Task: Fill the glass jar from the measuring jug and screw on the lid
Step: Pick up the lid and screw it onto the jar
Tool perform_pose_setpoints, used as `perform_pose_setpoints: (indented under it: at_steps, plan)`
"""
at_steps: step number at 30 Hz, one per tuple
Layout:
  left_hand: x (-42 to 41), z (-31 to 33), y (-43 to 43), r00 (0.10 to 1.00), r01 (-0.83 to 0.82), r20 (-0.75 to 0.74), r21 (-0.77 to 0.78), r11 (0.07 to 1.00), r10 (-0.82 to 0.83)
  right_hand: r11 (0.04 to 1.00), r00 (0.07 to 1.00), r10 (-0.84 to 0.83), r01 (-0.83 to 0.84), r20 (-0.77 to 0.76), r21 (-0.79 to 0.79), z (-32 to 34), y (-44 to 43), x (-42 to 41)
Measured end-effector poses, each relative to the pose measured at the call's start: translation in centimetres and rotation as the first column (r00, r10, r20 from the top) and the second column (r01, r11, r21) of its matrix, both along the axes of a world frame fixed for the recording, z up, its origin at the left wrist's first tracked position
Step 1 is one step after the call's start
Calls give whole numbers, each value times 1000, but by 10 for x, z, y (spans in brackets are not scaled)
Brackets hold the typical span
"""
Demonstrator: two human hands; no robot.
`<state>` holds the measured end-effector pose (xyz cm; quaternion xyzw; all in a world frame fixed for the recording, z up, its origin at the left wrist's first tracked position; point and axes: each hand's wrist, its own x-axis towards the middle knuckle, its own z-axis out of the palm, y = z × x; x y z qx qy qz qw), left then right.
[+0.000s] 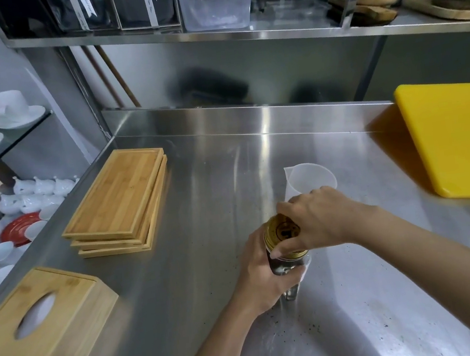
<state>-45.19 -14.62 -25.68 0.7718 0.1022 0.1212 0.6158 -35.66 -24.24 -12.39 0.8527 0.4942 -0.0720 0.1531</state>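
Observation:
A glass jar (285, 268) with dark contents stands on the steel counter (213, 180) near its front. My left hand (261, 274) wraps around the jar's body. A gold lid (280, 229) sits on the jar's mouth, and my right hand (317, 221) grips that lid from above with fingers around its rim. Just behind my right hand stands a translucent plastic measuring jug (310, 179), upright, with nothing visible inside and its spout pointing left.
Three stacked bamboo trays (119, 199) lie left of centre, and a bamboo tissue box (45, 322) sits at the front left. A yellow cutting board (457, 137) rests at the right. Dark specks dot the counter's front. White cups (0, 110) fill glass shelves on the left.

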Motion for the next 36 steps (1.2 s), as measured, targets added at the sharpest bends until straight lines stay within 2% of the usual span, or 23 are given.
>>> perform_pose_setpoints:
  at_steps: [1, 3, 7, 9, 13, 15, 19, 21, 28, 30, 32, 34, 36]
  plan:
    - [0, 1, 0, 1000, 1, 4, 1, 1000, -1, 1000, 1000, -7, 7, -23, 10, 0, -3, 1]
    - [0, 3, 0, 1000, 1, 15, 11, 1000, -1, 1000, 985, 0, 3, -170, 19, 6, -8, 4]
    - [-3, 5, -1, 1000, 2, 26, 65, 998, -4, 990, 930, 136, -114, -343, 82, 14, -10, 3]
    - [-3, 5, 0, 1000, 8, 16, 61, 998, -9, 993, 938, 117, -100, -326, 70, 9, -9, 2]
    - [-3, 6, -2, 999, 15, 28, 13, 1000, -15, 999, 997, 13, -10, -77, 43, 5, -5, 2]
    - [-4, 9, -2, 999, 7, 39, 16, 1000, -8, 998, 999, 14, -11, -40, 59, 7, -6, 6]
    - [-5, 15, -1, 999, 22, 44, 32, 999, -23, 993, 954, 110, -93, -280, 75, 13, -11, 8]
    - [-5, 17, -1, 998, 43, 42, 33, 999, -44, 989, 927, 144, -124, -347, 79, 11, -11, 5]
    - [-7, 12, 0, 999, 46, 21, 6, 999, -46, 997, 992, 6, 4, -123, 75, 2, -8, 9]
    - [-7, 13, -1, 999, 45, 17, 0, 999, -45, 995, 980, 12, 8, -196, 101, 3, -11, 10]
    - [-6, 15, -1, 999, 47, 27, 12, 999, -47, 989, 953, 97, -60, -288, 135, 6, -13, 9]
    - [-5, 15, 0, 998, 55, 31, 12, 998, -55, 981, 929, 180, -145, -323, 130, 8, -12, 7]
    - [-5, 14, 0, 998, 63, 7, -1, 998, -63, 980, 922, 191, -159, -336, 121, 9, -10, 5]
